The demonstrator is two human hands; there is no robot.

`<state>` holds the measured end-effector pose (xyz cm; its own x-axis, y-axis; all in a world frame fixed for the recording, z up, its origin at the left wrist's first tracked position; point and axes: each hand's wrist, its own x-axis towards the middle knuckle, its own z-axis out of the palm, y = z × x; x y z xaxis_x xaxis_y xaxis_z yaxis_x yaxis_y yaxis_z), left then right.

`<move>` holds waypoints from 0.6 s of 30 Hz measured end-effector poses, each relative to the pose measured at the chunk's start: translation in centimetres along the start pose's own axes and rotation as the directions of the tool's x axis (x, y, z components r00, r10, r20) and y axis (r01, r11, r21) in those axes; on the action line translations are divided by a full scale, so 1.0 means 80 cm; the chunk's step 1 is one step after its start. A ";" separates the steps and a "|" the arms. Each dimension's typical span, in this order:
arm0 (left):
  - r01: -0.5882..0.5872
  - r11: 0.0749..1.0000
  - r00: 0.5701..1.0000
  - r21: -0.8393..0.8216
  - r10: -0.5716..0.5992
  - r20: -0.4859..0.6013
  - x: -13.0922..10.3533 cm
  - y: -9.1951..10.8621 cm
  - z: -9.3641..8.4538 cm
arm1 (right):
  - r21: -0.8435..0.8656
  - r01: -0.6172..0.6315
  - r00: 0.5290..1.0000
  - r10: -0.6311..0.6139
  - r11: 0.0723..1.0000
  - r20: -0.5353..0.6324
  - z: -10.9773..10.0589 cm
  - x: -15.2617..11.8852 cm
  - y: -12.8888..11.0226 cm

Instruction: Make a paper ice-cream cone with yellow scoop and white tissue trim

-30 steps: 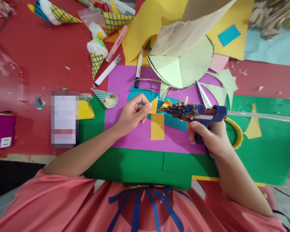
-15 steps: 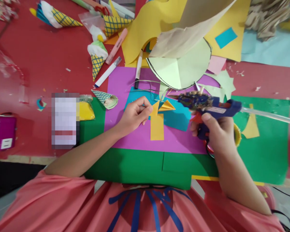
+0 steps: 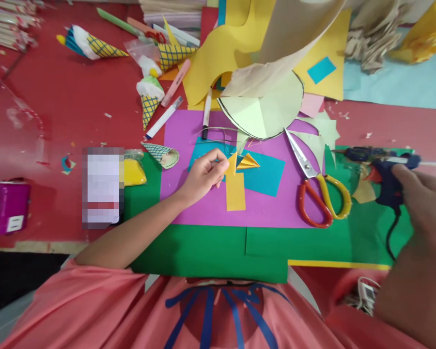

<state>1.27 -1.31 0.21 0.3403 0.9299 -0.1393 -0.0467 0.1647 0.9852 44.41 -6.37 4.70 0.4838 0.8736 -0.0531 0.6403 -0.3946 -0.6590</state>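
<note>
Your left hand [image 3: 208, 173] pinches yellow paper piece [image 3: 232, 165] left of scissors [image 3: 307, 168]; right hand [image 3: 426, 194] grips glue gun [image 3: 388, 186]. Steady pinch; aim it away.

A purple box [image 3: 5, 207] is seen at far left; crumpled brown paper [image 3: 371, 41] is heaped partly over light blue paper [image 3: 396, 89], upper right

Left hand [image 3: 205, 170] is pinched thumb-to-finger out front, left forearm [image 3: 141, 228] slanting inward, and the right hand [image 3: 426, 194] is curled way off to the right.
</note>
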 end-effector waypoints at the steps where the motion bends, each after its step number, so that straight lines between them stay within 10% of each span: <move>1: -0.001 1.000 1.000 0.000 0.001 -0.003 0.000 0.000 0.000 | -0.147 0.061 0.998 -0.064 0.987 -0.011 -0.003 -0.001 -0.002; 5: -0.004 1.000 1.000 -0.024 0.003 -0.009 0.001 0.001 0.001 | -0.371 0.154 0.952 -0.238 0.916 -0.191 0.021 -0.025 -0.052; 7: -0.014 1.000 1.000 -0.022 0.013 -0.019 0.001 0.002 0.002 | -0.272 0.321 0.943 -0.333 0.907 0.001 0.055 -0.046 -0.090; 13: -0.159 0.930 0.983 0.330 0.178 -0.030 -0.002 0.000 -0.002 | -0.082 0.756 0.605 -0.645 0.650 0.467 0.169 -0.082 -0.169; 18: -0.209 0.833 0.978 0.513 0.191 0.087 -0.002 -0.006 -0.003 | -0.124 0.771 0.592 -0.633 0.624 0.499 0.200 -0.069 -0.178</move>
<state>1.04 -1.42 -0.24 0.4058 0.9119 0.0611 0.3719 -0.2258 0.9004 23.05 -1.02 2.38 -0.4165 0.9091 0.0114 0.8467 0.3924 -0.3595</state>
